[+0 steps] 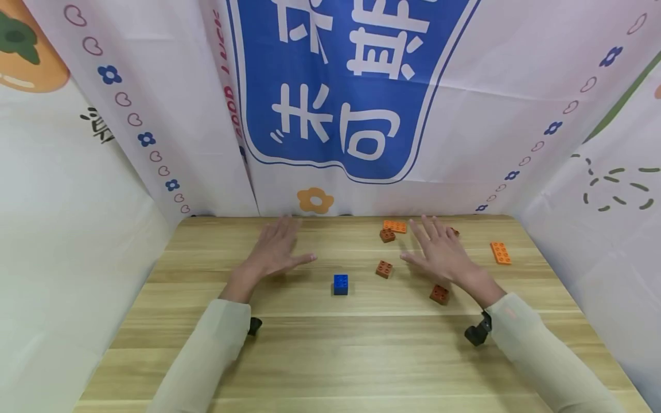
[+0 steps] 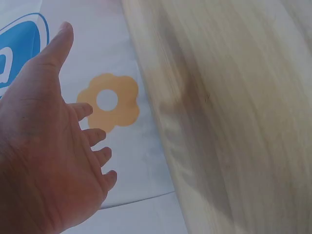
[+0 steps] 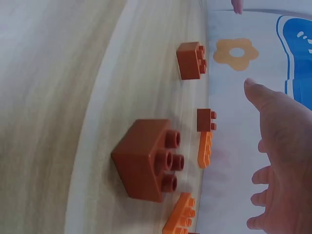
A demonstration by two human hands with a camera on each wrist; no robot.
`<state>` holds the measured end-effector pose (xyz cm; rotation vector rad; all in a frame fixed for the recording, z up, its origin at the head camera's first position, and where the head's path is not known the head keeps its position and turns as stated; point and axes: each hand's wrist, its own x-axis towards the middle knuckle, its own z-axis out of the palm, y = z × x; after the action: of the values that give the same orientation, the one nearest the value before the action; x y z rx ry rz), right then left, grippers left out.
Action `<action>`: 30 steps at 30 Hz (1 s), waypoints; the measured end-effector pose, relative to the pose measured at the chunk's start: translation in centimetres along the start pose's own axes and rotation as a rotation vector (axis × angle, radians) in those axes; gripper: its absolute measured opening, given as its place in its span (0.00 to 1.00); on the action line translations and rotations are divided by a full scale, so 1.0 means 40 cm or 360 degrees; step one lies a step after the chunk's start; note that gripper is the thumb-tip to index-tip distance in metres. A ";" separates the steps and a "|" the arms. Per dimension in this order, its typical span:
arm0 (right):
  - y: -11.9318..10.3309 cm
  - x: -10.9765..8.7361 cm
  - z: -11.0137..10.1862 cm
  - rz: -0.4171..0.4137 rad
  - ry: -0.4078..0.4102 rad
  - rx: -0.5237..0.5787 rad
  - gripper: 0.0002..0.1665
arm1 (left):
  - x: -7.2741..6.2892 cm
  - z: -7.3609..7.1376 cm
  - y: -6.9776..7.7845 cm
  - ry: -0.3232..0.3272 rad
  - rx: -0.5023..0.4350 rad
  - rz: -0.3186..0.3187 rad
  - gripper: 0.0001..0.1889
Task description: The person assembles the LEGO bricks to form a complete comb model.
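My left hand (image 1: 276,249) hovers over the back left of the table with its fingers spread and nothing in it. A blue toy brick (image 1: 341,284) stands on the wood to its right. With fingers likewise spread, my right hand (image 1: 439,252) is held above the back right, palm bare in the right wrist view. Around it lie a reddish-brown brick (image 1: 439,294) below the wrist, another brown brick (image 1: 384,269) left of the thumb, and a third brown brick (image 1: 387,235) touching an orange plate brick (image 1: 395,226). One more brown piece (image 1: 455,231) is partly hidden behind the fingers.
A second orange plate brick (image 1: 500,253) lies near the right edge of the wooden table (image 1: 330,355). White printed cloth (image 1: 465,143) hangs along the back and both sides. Black wrist cameras (image 1: 477,332) sit at the cuffs.
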<state>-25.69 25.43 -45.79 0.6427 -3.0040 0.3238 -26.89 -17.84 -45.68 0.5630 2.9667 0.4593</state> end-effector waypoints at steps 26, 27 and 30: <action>-0.091 -0.016 0.074 -0.0177 -0.0057 -0.0023 0.57 | -0.025 0.081 0.114 -0.0303 -0.0221 0.0423 0.61; -0.092 -0.016 0.077 -0.0192 -0.0050 -0.0027 0.57 | -0.026 0.082 0.117 -0.0305 -0.0231 0.0424 0.61; -0.097 -0.019 0.081 -0.0237 -0.0020 -0.0023 0.56 | -0.028 0.088 0.129 -0.0301 -0.0279 0.0424 0.59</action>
<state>-23.42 21.57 -48.29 0.8637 -2.9451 0.2903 -23.58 -12.70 -47.41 0.9294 2.6497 0.6413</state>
